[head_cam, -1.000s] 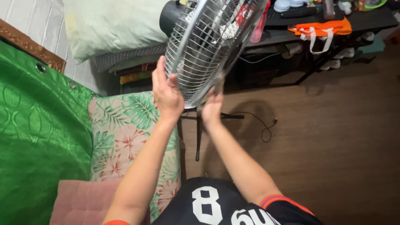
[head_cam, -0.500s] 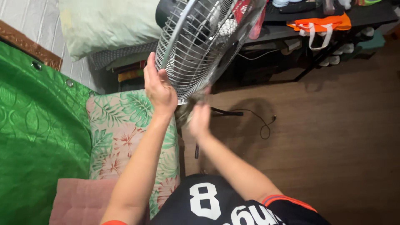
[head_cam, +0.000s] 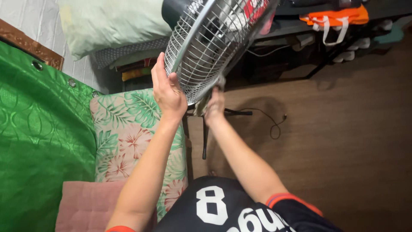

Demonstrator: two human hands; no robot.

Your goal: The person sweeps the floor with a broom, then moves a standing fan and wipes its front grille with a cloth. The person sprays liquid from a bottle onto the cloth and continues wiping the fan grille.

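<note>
Left hand point(head_cam: 168, 92) is clamped on the lower-left rim of the fan guard point(head_cam: 210, 43), fingers point(head_cam: 159, 68) wrapped over the chrome ring, thumb against the wire mesh. Right hand point(head_cam: 214, 105) is at the bottom edge of the same guard, pressed up under the mesh; its fingers are partly hidden behind the wires and blurred, so can't tell whether they grip or just touch. The fan is tilted, guard facing down toward the person, black motor housing point(head_cam: 174, 10) behind it at the top edge of the frame. It sits above the gap between the bed and the wooden floor point(head_cam: 343, 141). Black stand legs point(head_cam: 205, 137) run down below the right hand, with a black cable point(head_cam: 268, 120) looping on the floor just beside them. Left side: green cloth point(head_cam: 38, 141), floral cushion point(head_cam: 128, 137), pink pad point(head_cam: 86, 206) near the bottom. Pale green pillow point(head_cam: 107, 23) sits top left behind the fan. Orange bag point(head_cam: 334, 19) lies on a dark tabletop point(head_cam: 292, 28) top right, well apart from both hands.
</note>
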